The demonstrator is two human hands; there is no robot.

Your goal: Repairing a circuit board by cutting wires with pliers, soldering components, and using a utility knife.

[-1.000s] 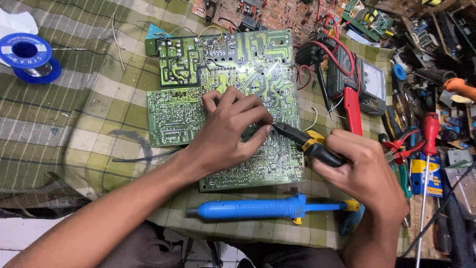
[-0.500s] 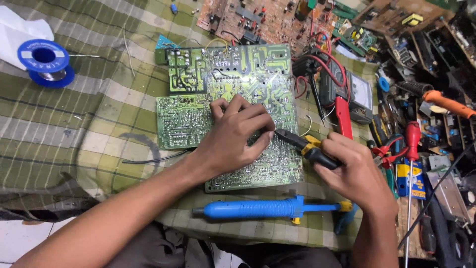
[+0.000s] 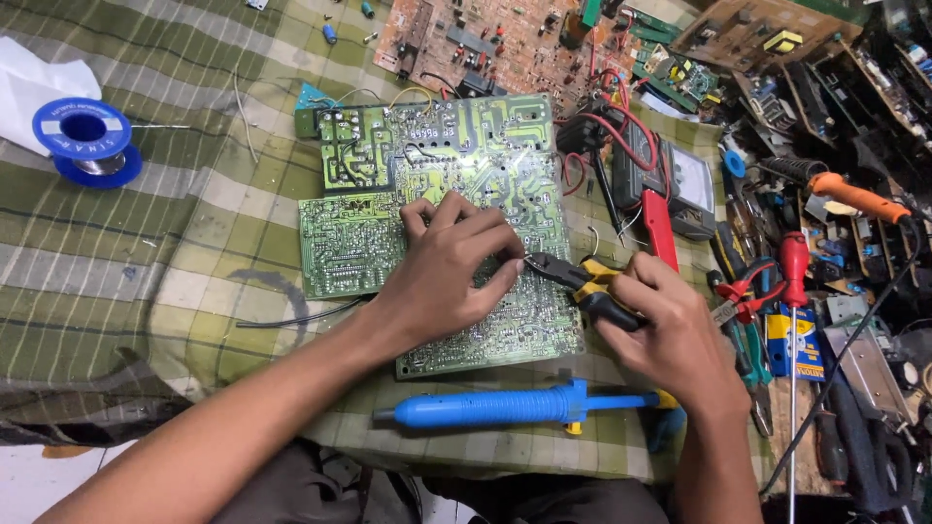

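So the green circuit board [image 3: 442, 209] is lying solder side up in the middle of the checked green cloth [image 3: 146, 262], kind of L-shaped, with a smaller lower section sticking out at 9 o'clock and a bright glare patch near the top centre. Loads of silvery solder joints and pale traces all over it.

The side cutters [image 3: 581, 287] with yellow and black handles sit at the board's 3 o'clock edge, nose pointing toward 9 o'clock, tips right at the left hand's fingertips.

Packaging-wise: a blue solder spool [image 3: 87, 142] with a round label is way out at 10 o'clock, next to a white crumpled sheet [image 3: 34, 87]. At about 4 o'clock there's a small blue and yellow rectangular pack [image 3: 796, 342] among the tools. A blue desoldering pump [image 3: 505, 406] lies flat at 6 o'clock, just below the board. A grey multimeter [image 3: 670, 180] with red and black leads sits at 2 o'clock, a red-handled screwdriver [image 3: 793, 281] at 3 o'clock, and a brown circuit board [image 3: 485, 44] at 12 o'clock.

The left hand [image 3: 447, 277] is palm down on the board, fingers curled, thumb and forefinger pinched together at the cutter tips; can't make out what's between them. The right hand [image 3: 675, 330] is wrapped closed around the cutter handles, forearm coming up from 5 o'clock.
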